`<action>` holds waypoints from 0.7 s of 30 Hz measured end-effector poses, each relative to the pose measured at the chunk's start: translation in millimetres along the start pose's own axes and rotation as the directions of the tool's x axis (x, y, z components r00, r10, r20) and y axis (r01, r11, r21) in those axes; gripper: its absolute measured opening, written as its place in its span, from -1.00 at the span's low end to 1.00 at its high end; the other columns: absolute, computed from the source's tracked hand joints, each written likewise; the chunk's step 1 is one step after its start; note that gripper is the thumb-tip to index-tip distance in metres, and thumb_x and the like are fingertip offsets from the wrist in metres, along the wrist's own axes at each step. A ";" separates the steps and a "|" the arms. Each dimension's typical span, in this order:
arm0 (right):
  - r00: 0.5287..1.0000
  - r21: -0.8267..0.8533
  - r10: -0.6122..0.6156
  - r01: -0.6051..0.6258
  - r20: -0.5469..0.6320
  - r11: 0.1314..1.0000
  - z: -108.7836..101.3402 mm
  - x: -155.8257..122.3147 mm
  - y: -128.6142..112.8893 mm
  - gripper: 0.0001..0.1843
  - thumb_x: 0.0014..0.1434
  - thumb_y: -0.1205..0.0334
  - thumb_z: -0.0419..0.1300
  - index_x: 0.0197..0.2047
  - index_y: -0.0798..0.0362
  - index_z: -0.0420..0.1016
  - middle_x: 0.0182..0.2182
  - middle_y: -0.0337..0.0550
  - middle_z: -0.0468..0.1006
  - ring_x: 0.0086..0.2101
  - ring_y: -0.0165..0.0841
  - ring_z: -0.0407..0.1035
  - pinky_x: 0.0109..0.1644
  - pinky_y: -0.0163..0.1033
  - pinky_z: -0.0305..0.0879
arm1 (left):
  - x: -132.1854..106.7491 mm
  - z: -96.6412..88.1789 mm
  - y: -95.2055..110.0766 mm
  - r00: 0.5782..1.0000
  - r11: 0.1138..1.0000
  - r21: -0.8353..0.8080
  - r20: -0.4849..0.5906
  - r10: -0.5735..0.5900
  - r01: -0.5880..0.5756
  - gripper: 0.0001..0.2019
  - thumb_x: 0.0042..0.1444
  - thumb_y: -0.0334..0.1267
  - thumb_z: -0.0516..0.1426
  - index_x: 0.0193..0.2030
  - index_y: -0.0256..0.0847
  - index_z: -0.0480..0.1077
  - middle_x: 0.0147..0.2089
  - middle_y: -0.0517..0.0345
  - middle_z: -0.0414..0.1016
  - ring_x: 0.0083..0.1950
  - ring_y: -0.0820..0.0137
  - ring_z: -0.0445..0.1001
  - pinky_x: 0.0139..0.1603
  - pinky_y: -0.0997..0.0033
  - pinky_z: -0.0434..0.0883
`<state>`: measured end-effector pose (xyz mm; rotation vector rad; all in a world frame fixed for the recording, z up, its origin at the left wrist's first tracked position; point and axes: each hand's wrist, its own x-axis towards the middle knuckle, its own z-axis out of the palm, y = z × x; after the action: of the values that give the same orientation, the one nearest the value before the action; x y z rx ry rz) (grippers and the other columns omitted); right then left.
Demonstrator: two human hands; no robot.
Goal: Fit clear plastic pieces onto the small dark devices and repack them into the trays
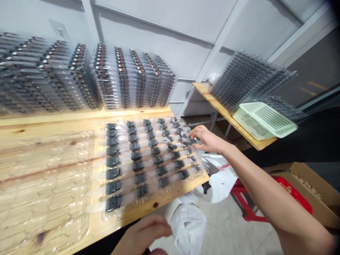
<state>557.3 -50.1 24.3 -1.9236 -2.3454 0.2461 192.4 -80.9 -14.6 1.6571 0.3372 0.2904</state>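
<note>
Nearest to me, my left hand (145,230) sits low, just past the table's front edge, its fingers loosely half-curled and slightly blurred, so I cannot tell whether they close on anything; a white plastic bag (188,228) bulges just beside them. Leftmost on the pine tabletop (159,200), with its knots and grain showing, lies an unfilled clear blister tray (45,184), its thin, glossy plastic dimpled with formed cells. Right beside it, flat on the wood, sits the loaded blister tray (143,159), holding rows of black moulded parts (113,187), each matte, squarish and seated in its own clear pocket. Behind them, tall stacks of filled trays (132,78) stand on edge along the wall. My bare right arm (265,187) reaches in from the lower right, and my right hand (207,139) lies over the far right corner of the loaded tray, fingers curved down among the parts; whether they pinch one, I cannot tell. Farther right, a pine shelf (233,120) carries more stacked trays (244,79) and pale green perforated plastic baskets (268,118), near a red stool (245,203) and a cardboard box (305,186).
</note>
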 end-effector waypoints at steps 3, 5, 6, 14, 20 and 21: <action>1.000 0.040 0.004 -0.003 -0.030 0.999 -14.6 -3.8 -14.0 -0.80 -0.05 0.23 0.15 -0.34 0.17 0.35 -0.28 -0.03 0.38 -0.16 -0.22 0.21 -0.01 -0.15 0.14 | 26.6 1.2 20.2 0.979 0.951 -0.276 -0.109 -0.175 0.139 -0.76 0.07 -0.20 0.08 -0.09 -0.11 0.38 -0.16 0.04 0.42 -0.13 0.35 0.40 -0.12 0.44 0.35; 0.999 0.097 0.006 -0.002 -0.038 0.995 -28.6 -3.8 -33.8 -0.80 -0.03 0.23 0.13 -0.32 0.16 0.35 -0.26 -0.05 0.39 -0.20 -0.27 0.26 -0.06 -0.21 0.19 | 51.3 1.9 31.5 0.942 0.821 -0.534 -0.123 -0.311 0.201 -0.73 0.05 -0.26 0.12 -0.07 -0.14 0.34 -0.16 0.05 0.43 -0.11 0.35 0.41 -0.06 0.38 0.34; 0.999 0.136 0.005 0.000 -0.037 0.991 -36.4 -2.9 -46.8 -0.80 -0.02 0.23 0.13 -0.31 0.15 0.35 -0.25 -0.07 0.39 -0.22 -0.30 0.27 -0.09 -0.24 0.21 | 63.3 2.0 35.8 0.920 0.750 -0.641 -0.177 -0.349 0.161 -0.70 0.00 -0.28 0.16 -0.08 -0.17 0.33 -0.11 0.03 0.40 -0.11 0.34 0.42 -0.06 0.36 0.35; 0.990 0.294 -0.137 0.138 -0.022 0.946 -77.5 19.9 -156.0 -0.82 -0.03 0.31 0.13 -0.29 0.15 0.37 -0.29 -0.14 0.41 -0.30 -0.40 0.30 -0.23 -0.37 0.24 | 82.2 -14.6 54.9 0.904 0.462 -0.847 -0.384 -0.187 -0.264 -0.62 -0.16 -0.37 0.28 -0.15 -0.23 0.33 -0.15 0.12 0.38 -0.23 0.46 0.43 -0.08 0.43 0.37; 0.978 0.228 -0.208 0.198 0.018 0.953 -84.0 46.0 -208.7 -0.80 -0.07 0.33 0.15 -0.29 0.17 0.40 -0.29 -0.12 0.42 -0.31 -0.38 0.30 -0.20 -0.32 0.25 | 43.6 -35.5 62.2 0.826 0.438 -0.783 -0.545 -0.140 -0.442 -0.70 -0.15 -0.38 0.26 -0.22 -0.25 0.33 -0.12 0.12 0.36 -0.18 0.48 0.40 -0.05 0.42 0.36; 0.975 0.227 -0.220 0.210 0.022 0.951 -85.4 50.4 -216.9 -0.80 -0.05 0.32 0.15 -0.28 0.17 0.41 -0.28 -0.12 0.42 -0.30 -0.38 0.30 -0.19 -0.32 0.26 | 36.9 -39.6 62.6 0.812 0.435 -0.773 -0.566 -0.143 -0.462 -0.70 -0.15 -0.39 0.26 -0.22 -0.26 0.33 -0.13 0.11 0.37 -0.16 0.47 0.40 -0.04 0.40 0.36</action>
<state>353.3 -36.6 147.3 -1.5638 -2.4125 0.5166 214.5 -36.6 51.7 0.4596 0.3542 0.9640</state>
